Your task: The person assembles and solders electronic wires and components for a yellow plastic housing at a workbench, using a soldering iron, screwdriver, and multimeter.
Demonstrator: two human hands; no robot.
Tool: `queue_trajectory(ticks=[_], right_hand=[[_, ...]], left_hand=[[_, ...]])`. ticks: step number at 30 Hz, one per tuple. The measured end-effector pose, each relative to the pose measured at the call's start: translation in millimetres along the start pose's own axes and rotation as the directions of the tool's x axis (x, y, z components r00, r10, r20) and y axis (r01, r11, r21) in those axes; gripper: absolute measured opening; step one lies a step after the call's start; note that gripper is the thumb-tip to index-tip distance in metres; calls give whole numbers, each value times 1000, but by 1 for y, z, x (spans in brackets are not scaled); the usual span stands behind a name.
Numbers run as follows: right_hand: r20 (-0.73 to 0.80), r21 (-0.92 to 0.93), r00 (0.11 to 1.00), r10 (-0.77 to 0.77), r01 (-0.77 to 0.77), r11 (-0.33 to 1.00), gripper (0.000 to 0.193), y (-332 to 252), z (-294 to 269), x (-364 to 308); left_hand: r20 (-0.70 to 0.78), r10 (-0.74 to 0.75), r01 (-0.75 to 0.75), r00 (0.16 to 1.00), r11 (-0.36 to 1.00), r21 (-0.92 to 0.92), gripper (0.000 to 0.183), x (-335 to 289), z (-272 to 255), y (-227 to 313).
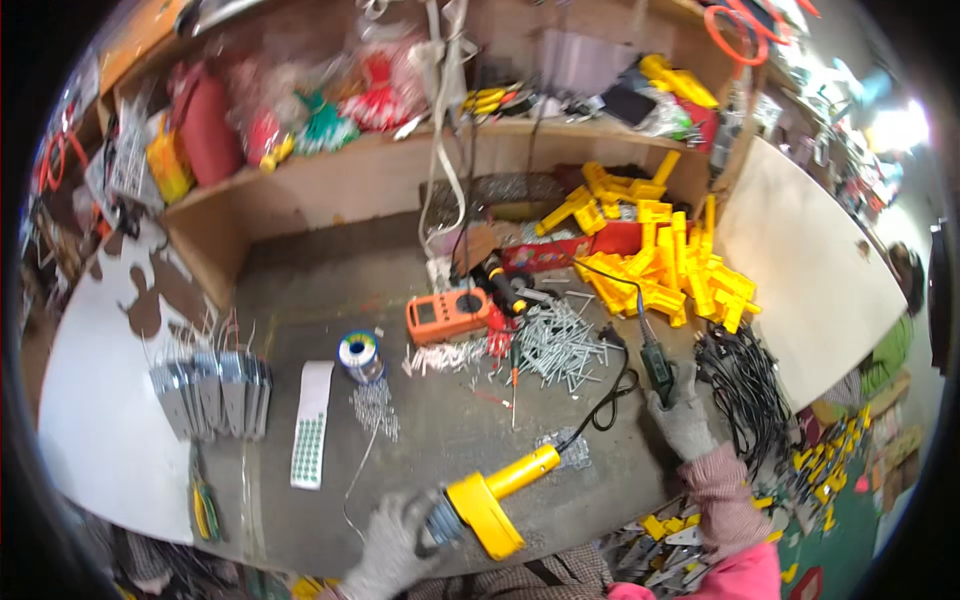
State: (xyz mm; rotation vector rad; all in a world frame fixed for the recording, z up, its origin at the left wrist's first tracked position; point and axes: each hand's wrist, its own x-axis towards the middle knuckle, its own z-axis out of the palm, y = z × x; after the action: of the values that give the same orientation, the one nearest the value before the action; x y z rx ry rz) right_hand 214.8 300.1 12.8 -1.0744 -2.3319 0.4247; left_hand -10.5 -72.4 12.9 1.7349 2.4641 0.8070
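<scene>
wooden shelf point(320, 209), rear | grey workbench point(310, 300), centre | green floor point(848, 535), lower right | bright light point(900, 126), upper right

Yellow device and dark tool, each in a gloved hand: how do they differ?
The yellow device is bright with a grey end; the dark tool is greenish-black. The yellow device has a broad body; the dark tool is slim. The yellow device's handle slants right; the dark tool leans slightly left. Both are held, by the left hand and right hand respectively.

The left hand point(392, 545) is curled; the right hand point(684, 415) is positioned forward and rightward of it, fingers bent.
</scene>
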Motion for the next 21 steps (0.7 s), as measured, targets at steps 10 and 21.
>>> queue_trajectory(ticks=[10,21], right_hand=[[9,-454,991,-134,123,883,29,-24,63,107],[536,-230,577,-616,802,551,23,-272,87,182]], left_hand=[[-126,48,-34,991,993,110,82,-44,29,17],[-266,-148,207,952,955,211,26,-42,-43,-51]])
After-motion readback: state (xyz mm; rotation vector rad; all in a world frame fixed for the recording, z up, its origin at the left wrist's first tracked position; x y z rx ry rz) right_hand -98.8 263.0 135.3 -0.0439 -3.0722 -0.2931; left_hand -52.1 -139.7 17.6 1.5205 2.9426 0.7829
